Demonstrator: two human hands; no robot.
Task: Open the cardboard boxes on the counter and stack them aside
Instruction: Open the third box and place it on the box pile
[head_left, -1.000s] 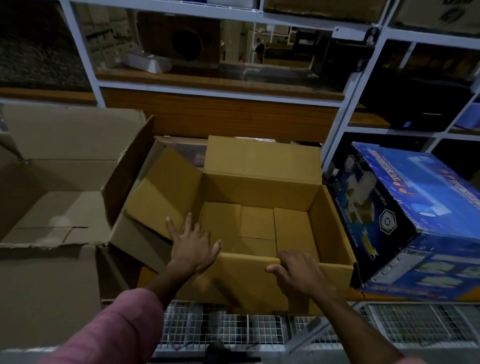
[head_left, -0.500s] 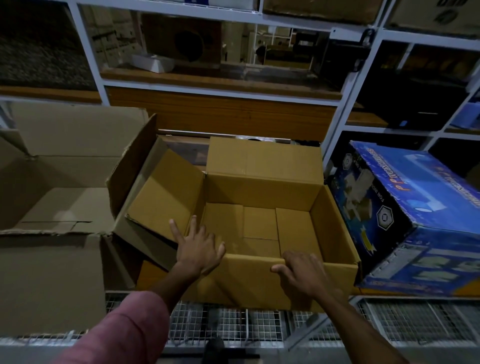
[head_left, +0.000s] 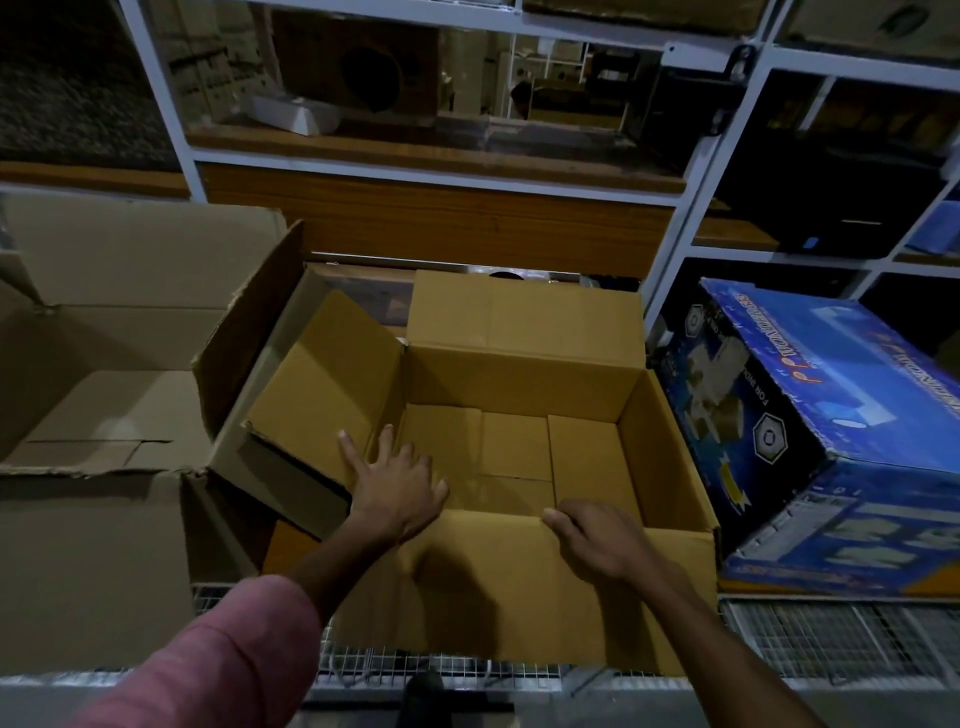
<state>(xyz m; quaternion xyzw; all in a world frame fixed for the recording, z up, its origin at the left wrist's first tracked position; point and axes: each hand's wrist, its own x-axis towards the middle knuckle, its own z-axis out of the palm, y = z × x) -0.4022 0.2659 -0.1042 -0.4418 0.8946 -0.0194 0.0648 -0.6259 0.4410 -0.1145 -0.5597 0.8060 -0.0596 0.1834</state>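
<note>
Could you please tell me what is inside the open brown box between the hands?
Inside the brown box only its folded bottom flaps show; nothing lies on them. The left hand covers the near-left corner and the near wall hides the floor strip below it, so those spots are unseen.

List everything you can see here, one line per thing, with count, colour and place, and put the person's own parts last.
open cardboard box: 1, tan, centre of the counter, flaps spread, nothing seen inside
large open box: 1, dull brown, left of the tan one, its right flap raised
printed carton: 1, blue with pictures, right of the tan box, tilted
wire mesh surface: 1, white, under the boxes at the near edge
shelving frame: 1, white with wood boards, behind the counter, holding dark items too dim to name
left hand: 1, pink sleeve, fingers spread on the tan box's left flap and near corner
right hand: 1, bare forearm, fingers curled over the tan box's near rim
</note>
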